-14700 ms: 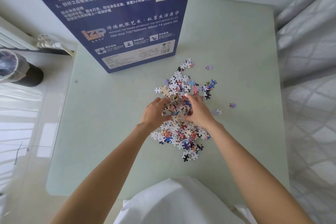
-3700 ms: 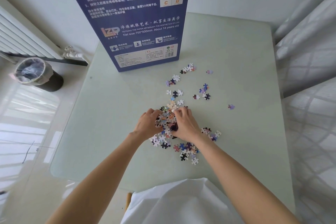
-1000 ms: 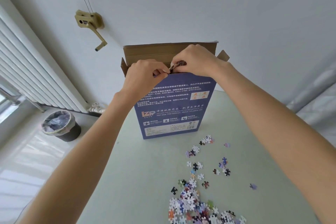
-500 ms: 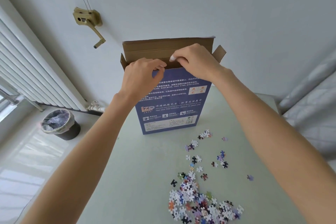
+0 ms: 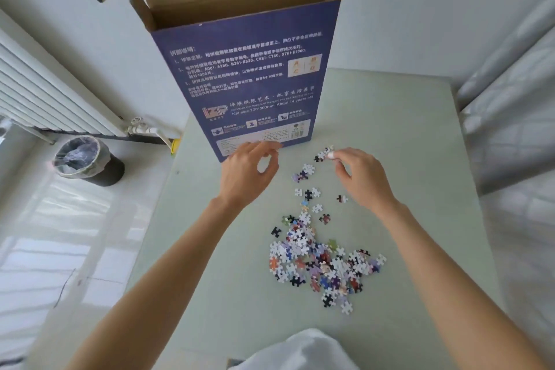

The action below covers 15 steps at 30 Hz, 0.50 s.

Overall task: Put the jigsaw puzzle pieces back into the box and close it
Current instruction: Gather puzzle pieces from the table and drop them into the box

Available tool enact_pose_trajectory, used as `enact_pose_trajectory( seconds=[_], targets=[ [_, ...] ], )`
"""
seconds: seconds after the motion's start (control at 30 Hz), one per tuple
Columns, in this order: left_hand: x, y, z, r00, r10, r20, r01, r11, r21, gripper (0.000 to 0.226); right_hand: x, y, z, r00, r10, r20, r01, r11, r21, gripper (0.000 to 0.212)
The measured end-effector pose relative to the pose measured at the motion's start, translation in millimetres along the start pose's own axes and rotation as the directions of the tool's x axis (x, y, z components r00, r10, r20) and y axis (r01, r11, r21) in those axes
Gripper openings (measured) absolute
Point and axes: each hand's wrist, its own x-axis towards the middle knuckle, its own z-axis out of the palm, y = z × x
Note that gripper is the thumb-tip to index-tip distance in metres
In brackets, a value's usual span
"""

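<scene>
Puzzle pieces [image 5: 319, 261] lie loose on the pale green table [image 5: 405, 189] in front of you, most in one heap toward the near edge, with a thin trail of strays leading toward the far edge; they overlap too thickly to count. One tall blue box [image 5: 250, 84] stands upright near the table's far left corner, its brown top flaps raised and its mouth open, but the inside is hidden from this angle, so you cannot tell what it holds. Its white printing is blurred, and the rear flap is cut off by the top of the frame. Your left hand [image 5: 247, 173] hovers just in front of the foot of the box, fingers loosely curled with thumb and forefinger close together, holding nothing that shows. Your right hand [image 5: 362, 177] reaches over the far end of the trail, its fingertips [image 5: 331, 155] drawn together at a small cluster of pieces [image 5: 323, 153]; whether they actually pinch one is hard to make out. Off the table's left edge, one dark bin [image 5: 87, 161] with a clear liner stands on the floor beside one white radiator [image 5: 45, 93], only partly in frame.
</scene>
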Motion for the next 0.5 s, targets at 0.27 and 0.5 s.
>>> enact_pose_trajectory(
  seconds=[0.27, 0.5],
  targets=[
    [-29, -34, 121, 0.797, -0.185, 0.576, 0.143, 0.983, 0.118, 0.063, -53, 115, 67, 0.921, 0.363, 0.144, -0.333, 0.923, -0.195, 0.047],
    [-1, -46, 205, 0.806, -0.122, 0.58, 0.011, 0.982, 0.191, 0.07, -55, 163, 92, 0.788, 0.616, 0.001, -0.607, 0.777, -0.169, 0.061]
  ],
)
